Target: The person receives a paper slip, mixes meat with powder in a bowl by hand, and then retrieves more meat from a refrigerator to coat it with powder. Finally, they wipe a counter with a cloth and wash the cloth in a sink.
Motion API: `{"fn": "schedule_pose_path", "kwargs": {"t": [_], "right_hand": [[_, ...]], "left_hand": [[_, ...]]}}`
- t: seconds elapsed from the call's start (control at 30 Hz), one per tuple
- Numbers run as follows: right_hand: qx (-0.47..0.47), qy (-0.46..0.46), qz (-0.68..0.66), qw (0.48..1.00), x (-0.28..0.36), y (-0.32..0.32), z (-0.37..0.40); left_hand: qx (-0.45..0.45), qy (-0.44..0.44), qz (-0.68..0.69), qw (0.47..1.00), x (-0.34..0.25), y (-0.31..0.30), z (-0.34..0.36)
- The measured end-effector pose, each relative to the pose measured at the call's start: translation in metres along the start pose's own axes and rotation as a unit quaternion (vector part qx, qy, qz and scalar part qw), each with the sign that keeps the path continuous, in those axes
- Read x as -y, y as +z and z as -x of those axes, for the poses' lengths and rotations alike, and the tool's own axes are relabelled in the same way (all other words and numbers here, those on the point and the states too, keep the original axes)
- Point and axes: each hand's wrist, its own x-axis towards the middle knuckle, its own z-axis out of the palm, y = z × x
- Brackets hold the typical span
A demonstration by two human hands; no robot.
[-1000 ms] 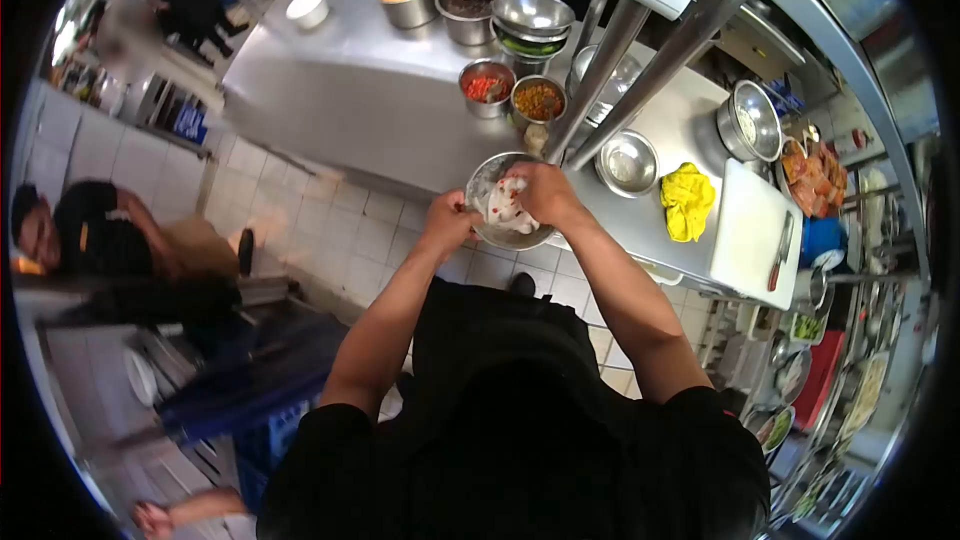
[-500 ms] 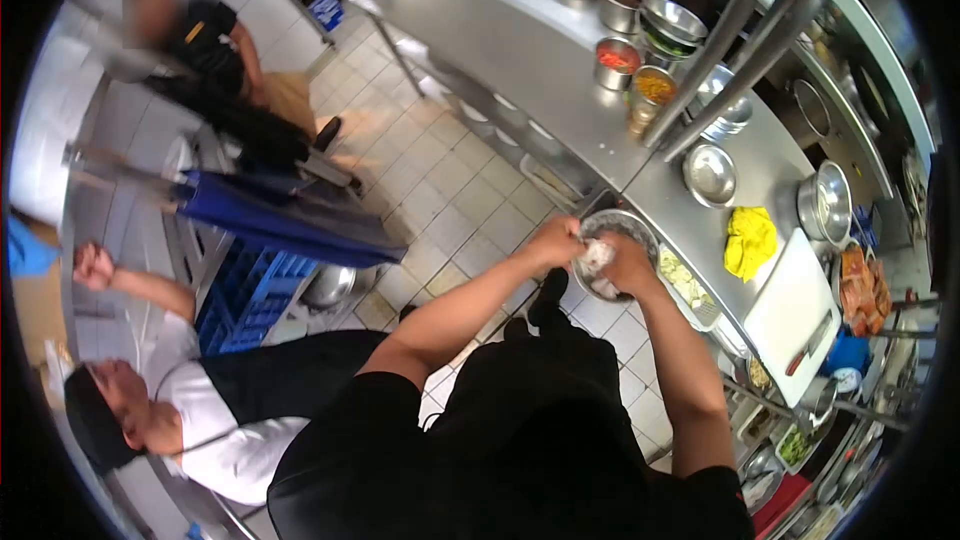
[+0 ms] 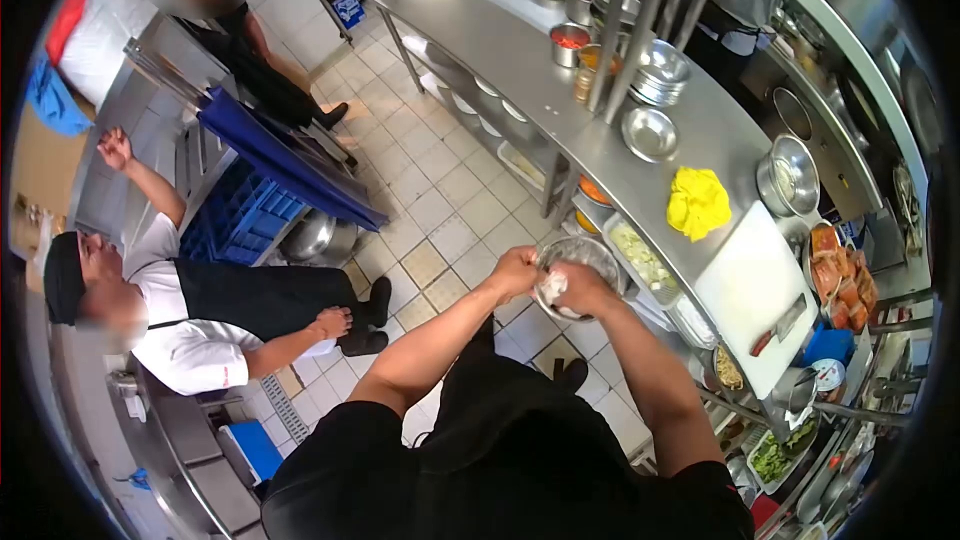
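While the right hand [image 3: 583, 289] worked inside the steel bowl [image 3: 590, 249], its fingers were bent shut around a lump of pale food [image 3: 551, 287], white with a few reddish flecks, as they had been a second before. The left hand [image 3: 513, 272] had its fingers clamped over the bowl's near rim, thumb side up, carrying its weight.

The bowl's place was what had changed. A second earlier it sat at the edge of the counter [image 3: 545, 80], close by the upright posts and the small pots of red and orange garnish. By this moment it was off the steel altogether, held in the air over the tiled floor [image 3: 450, 210], just in front of the tray of chopped vegetables [image 3: 640, 258] on the lower shelf. The view had also swung, so the counter ran away to the upper left.

To judge from that, the squeezing and mixing went on uninterrupted, only hand-held, with nothing under the bowl to catch a slip.

Farther out, a yellow cloth [image 3: 697, 202] lay on the counter beside a white cutting board [image 3: 745, 285] with a knife [image 3: 782, 324] on it. A co-worker [image 3: 215, 325] in a white top and dark apron leaned at the left, well apart from the bowl.
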Motion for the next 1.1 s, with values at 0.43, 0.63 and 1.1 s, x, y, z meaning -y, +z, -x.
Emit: {"fn": "schedule_pose_path", "kwargs": {"t": [0.43,0.63,1.1], "right_hand": [[-0.189,0.148,0.019,0.971,-0.035,-0.022,0.126],[-0.398,0.093,-0.069,0.910,-0.158,0.022,0.158],[-0.306,0.451,0.036,0.837,-0.503,0.044,0.143]], "left_hand": [[-0.068,-0.056,0.095,0.992,0.112,0.162,0.004],[-0.095,-0.106,0.145,0.979,0.179,0.176,-0.012],[-0.181,-0.192,0.170,0.949,0.308,0.129,-0.007]]}}
